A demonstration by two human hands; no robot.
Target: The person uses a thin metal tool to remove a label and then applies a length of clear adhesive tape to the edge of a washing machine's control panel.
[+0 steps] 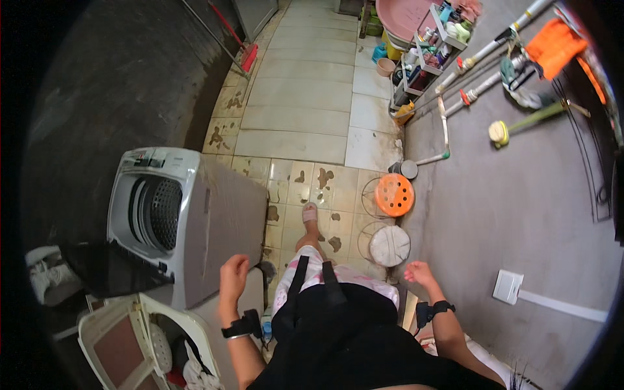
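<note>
My left hand is raised at the lower left with its fingers curled and nothing visible in them, beside a white top-loading washing machine whose dark lid is open. Below it is a second cream machine with its lid up and laundry inside. My right hand, also loosely curled and empty, is at the lower right, just below a round white-topped stool and short of the grey wall. An orange perforated stool stands farther along that wall.
A tiled floor with dark patches runs ahead. A red broom leans at the dark left wall. At the upper right are a pink basin, a bottle rack, pipes and hanging orange cloths. A white switch is on the right wall.
</note>
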